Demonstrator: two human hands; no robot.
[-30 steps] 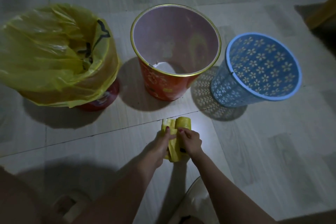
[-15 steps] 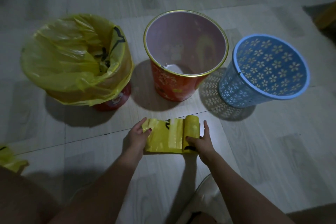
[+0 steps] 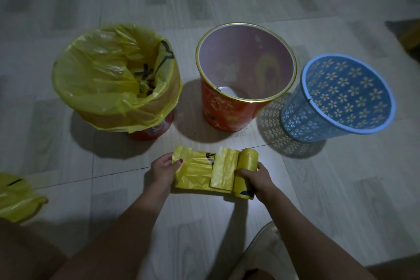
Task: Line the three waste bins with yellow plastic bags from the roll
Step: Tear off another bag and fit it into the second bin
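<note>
Three bins stand in a row on the floor. The left red bin (image 3: 150,132) carries a yellow bag (image 3: 109,88) draped over its rim. The middle orange bin (image 3: 223,111) with a gold rim is bare inside, and so is the blue perforated bin (image 3: 302,120) on the right. In front of them lies the yellow bag roll (image 3: 246,171), partly unrolled. My right hand (image 3: 260,180) grips the roll. My left hand (image 3: 162,171) pinches the free end of the unrolled bag (image 3: 195,174), thumb on top.
A crumpled yellow bag (image 3: 16,198) lies on the floor at the far left edge. A pale slipper (image 3: 266,254) sits under my right forearm. A dark piece of furniture (image 3: 409,36) shows at the far right edge. Pale tiled floor surrounds the bins.
My hands have drawn apart, the left pulling the bag's free end leftward off the roll while the right holds the roll. More bag lies unrolled between them.
</note>
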